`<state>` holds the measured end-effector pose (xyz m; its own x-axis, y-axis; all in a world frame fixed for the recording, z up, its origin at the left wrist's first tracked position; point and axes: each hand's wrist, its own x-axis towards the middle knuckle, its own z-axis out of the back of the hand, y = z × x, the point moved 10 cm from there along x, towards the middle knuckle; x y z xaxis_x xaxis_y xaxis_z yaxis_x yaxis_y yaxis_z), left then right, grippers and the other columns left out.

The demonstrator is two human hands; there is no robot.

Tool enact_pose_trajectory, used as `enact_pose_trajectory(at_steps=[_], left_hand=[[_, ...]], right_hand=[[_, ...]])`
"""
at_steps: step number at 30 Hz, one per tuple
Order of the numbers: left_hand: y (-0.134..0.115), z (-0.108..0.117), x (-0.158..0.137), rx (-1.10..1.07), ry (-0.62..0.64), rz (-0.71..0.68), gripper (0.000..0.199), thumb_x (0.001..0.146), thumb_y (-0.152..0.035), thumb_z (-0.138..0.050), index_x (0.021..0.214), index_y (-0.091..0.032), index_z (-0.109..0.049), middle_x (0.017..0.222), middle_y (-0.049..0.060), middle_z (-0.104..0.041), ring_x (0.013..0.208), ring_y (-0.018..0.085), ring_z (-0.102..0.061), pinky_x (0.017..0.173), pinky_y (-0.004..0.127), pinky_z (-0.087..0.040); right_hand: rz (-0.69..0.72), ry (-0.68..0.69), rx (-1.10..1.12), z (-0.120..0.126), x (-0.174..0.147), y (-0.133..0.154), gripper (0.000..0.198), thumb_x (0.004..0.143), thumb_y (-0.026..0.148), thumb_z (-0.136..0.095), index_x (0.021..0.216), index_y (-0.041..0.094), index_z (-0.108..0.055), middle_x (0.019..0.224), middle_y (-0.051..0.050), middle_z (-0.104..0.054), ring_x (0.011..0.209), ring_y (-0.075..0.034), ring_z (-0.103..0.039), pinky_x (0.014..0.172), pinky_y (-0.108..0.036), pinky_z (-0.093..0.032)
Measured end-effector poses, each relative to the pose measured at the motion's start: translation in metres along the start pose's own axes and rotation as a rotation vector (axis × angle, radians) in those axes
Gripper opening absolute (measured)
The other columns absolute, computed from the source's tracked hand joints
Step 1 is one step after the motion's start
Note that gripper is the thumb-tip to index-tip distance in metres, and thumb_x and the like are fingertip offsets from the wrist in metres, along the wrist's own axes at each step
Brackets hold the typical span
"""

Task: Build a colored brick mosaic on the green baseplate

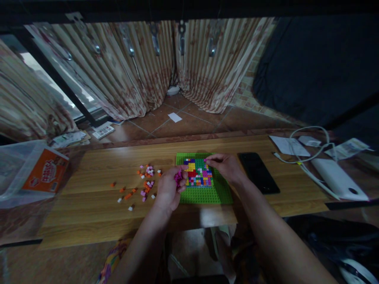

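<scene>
A green studded baseplate [222, 193] lies on the wooden table, with a block of many-coloured toy bricks [194, 173] built up on its middle. My left hand [169, 185], at the plate's left edge, is curled round a small heap of magenta bricks [178, 178]. At the upper right corner of the coloured block, the thumb and fingers of my right hand [226, 165] pinch a small magenta brick [205, 160]. I cannot tell whether that brick is pressed onto the studs. Loose orange, pink and white bricks [148, 184] are scattered to the left of my left hand.
A black phone [258, 172] lies right of the plate. Farther right are a white device [340, 179], a looped white cable [310, 128] and papers [288, 146]. A clear plastic tub [20, 157] with an orange label stands at the far left. Curtains [133, 75] hang behind the table [89, 213].
</scene>
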<state>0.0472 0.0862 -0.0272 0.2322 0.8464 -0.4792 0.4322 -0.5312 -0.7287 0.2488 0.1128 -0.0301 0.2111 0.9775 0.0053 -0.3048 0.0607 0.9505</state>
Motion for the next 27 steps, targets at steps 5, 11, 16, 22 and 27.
enact_pose_trajectory(at_steps=[5,11,16,22,27], left_hand=[[0.002,-0.007,-0.002,-0.041,0.074,-0.008,0.024,0.072,-0.029,-0.068,0.086,-0.011,-0.063,0.060,-0.003,-0.050,0.043,0.002,-0.031,0.039,0.016,-0.016],[0.004,-0.018,-0.005,-0.059,0.171,0.013,0.030,0.077,-0.034,-0.067,0.095,-0.011,-0.063,0.055,-0.006,-0.043,0.043,0.002,-0.027,0.039,0.015,-0.015],[0.003,-0.027,-0.006,-0.046,0.254,-0.026,0.028,0.076,-0.038,-0.069,0.085,-0.013,-0.061,0.053,-0.007,-0.040,0.042,0.002,-0.025,0.038,0.015,-0.014],[0.004,-0.032,-0.011,0.040,0.313,-0.028,0.029,0.076,-0.040,-0.070,0.087,-0.014,-0.062,0.050,-0.008,-0.037,0.040,0.002,-0.021,0.038,0.016,-0.013],[0.011,-0.033,-0.012,0.084,0.323,0.015,0.038,0.075,-0.042,-0.072,0.099,-0.014,-0.063,0.051,-0.009,-0.037,0.040,0.002,-0.021,0.038,0.016,-0.010]], right_hand=[[0.005,-0.065,-0.018,0.008,-0.003,0.003,0.023,0.065,0.036,-0.076,0.080,0.019,-0.076,0.080,-0.005,-0.075,0.074,-0.020,-0.067,0.074,-0.034,-0.050],[0.224,-0.155,0.050,0.006,-0.026,0.052,0.018,0.077,0.036,-0.068,0.081,0.020,-0.074,0.083,-0.004,-0.074,0.076,-0.018,-0.066,0.073,-0.032,-0.051],[0.277,0.197,0.139,-0.048,-0.049,0.083,0.019,0.084,0.035,-0.063,0.093,0.021,-0.073,0.089,-0.003,-0.072,0.084,-0.017,-0.066,0.080,-0.032,-0.050],[0.184,0.352,0.317,-0.062,-0.054,0.084,0.018,0.082,0.036,-0.067,0.090,0.021,-0.072,0.082,-0.001,-0.071,0.076,-0.014,-0.065,0.076,-0.030,-0.051],[0.126,0.431,0.382,-0.063,-0.056,0.081,0.015,0.081,0.034,-0.068,0.083,0.020,-0.069,0.074,0.001,-0.070,0.071,-0.013,-0.064,0.075,-0.030,-0.051]])
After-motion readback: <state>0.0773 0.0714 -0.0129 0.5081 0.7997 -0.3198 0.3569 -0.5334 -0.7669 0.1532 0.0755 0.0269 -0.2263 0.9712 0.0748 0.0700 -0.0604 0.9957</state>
